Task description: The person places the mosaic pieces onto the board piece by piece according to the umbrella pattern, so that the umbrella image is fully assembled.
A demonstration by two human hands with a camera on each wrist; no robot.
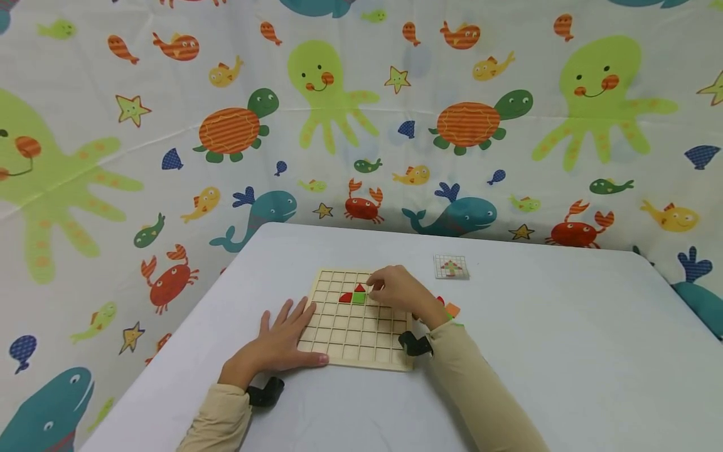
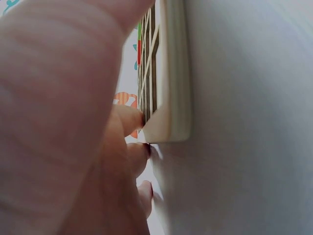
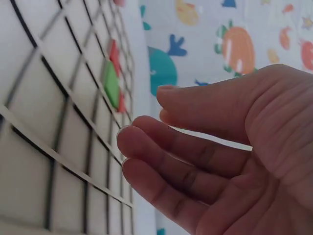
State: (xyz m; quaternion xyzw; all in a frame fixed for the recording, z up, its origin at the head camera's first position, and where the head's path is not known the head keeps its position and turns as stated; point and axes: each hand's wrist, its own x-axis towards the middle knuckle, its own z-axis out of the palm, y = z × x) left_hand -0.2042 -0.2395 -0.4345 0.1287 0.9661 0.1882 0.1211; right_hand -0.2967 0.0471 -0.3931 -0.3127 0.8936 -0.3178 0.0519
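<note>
A light wooden grid board (image 1: 350, 339) lies on the table. On its upper part sit a green square piece (image 1: 358, 297), a red triangle (image 1: 359, 288) just above it and a red piece with a curved edge (image 1: 346, 298) to its left. My left hand (image 1: 277, 345) rests with spread fingers at the board's left edge, its thumb on the near edge. Over the upper right of the board is my right hand (image 1: 395, 290), beside the green square. In the right wrist view its fingers (image 3: 166, 181) are loosely bent, thumb close to the index finger, with no piece showing between them.
Behind the board to the right lies a small card (image 1: 451, 267) with a grid pattern picture. Loose pieces, among them an orange one (image 1: 452, 309), lie right of the board, partly hidden by the right forearm. A sea-animal curtain (image 1: 361, 125) hangs behind the white table (image 1: 565, 351).
</note>
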